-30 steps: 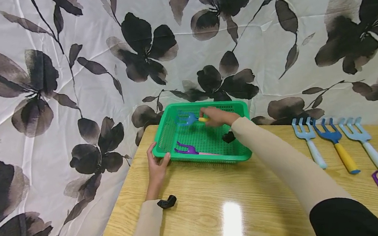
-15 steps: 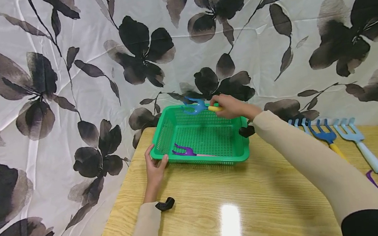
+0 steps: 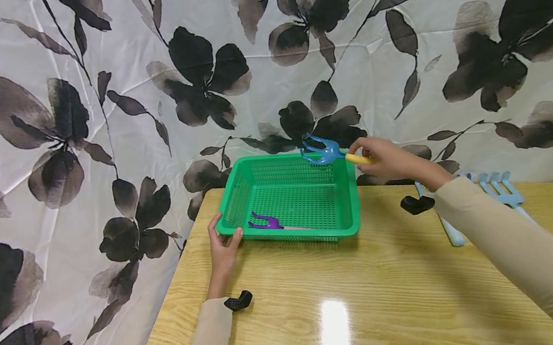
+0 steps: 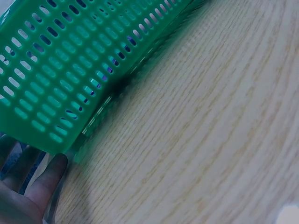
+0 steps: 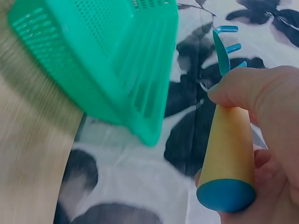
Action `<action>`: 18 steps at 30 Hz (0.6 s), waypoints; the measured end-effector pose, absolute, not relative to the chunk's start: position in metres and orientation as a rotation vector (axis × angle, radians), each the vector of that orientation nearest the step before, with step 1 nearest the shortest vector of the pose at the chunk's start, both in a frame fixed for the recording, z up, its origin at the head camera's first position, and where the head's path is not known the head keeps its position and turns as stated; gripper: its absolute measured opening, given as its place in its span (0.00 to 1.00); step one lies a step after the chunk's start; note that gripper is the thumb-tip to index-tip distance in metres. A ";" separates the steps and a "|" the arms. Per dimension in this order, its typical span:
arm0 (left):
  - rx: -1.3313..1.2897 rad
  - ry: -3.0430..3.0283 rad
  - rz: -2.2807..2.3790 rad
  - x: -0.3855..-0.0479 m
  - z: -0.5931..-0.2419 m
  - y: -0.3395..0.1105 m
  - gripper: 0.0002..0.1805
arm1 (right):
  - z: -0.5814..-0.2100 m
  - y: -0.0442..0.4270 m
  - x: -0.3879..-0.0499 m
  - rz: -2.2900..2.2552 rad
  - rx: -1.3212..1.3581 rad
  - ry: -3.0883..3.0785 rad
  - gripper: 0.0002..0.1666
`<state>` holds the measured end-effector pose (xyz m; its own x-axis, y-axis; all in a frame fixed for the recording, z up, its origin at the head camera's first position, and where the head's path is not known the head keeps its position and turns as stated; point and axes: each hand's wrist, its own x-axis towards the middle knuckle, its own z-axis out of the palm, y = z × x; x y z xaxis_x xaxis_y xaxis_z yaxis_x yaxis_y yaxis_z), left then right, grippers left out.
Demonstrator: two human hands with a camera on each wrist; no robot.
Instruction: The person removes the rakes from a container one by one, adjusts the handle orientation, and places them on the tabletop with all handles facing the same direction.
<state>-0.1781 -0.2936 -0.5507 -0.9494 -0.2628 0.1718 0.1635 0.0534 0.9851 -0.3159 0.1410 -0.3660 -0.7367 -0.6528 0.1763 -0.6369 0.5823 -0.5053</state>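
In the head view my right hand (image 3: pixel 383 158) holds a small hand rake by its yellow handle, its blue tined head (image 3: pixel 324 151) raised over the basket's back right corner. The right wrist view shows thumb and fingers around the yellow handle (image 5: pixel 229 149), with its blue end cap toward the camera. My left hand (image 3: pixel 223 255) grips the front left corner of the green plastic basket (image 3: pixel 352 197), thumb on the front wall. Inside the basket, along the front wall, lies a purple hand rake (image 3: pixel 268 223) with a pink handle.
The basket stands on a wooden table (image 3: pixel 282 304) against a floral cloth (image 3: pixel 131 86). At the right, a light blue rake (image 3: pixel 452 231) and another light blue rake (image 3: pixel 504 190) lie partly hidden behind my right sleeve. The table's left edge runs beside my left arm.
My right hand has lifted the blue and yellow hand rake out of the basket and moved it right, past the basket's back rim. The left hand stays at the basket's corner.
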 end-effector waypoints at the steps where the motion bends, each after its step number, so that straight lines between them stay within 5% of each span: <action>1: 0.102 -2.030 -1.962 -0.178 -0.551 -0.293 0.40 | -0.366 0.150 -0.312 -0.875 -1.123 2.776 0.17; 18: 0.086 -2.034 -2.012 -0.168 -0.529 -0.287 0.41 | -0.412 0.283 -0.227 -0.978 -0.782 3.046 0.18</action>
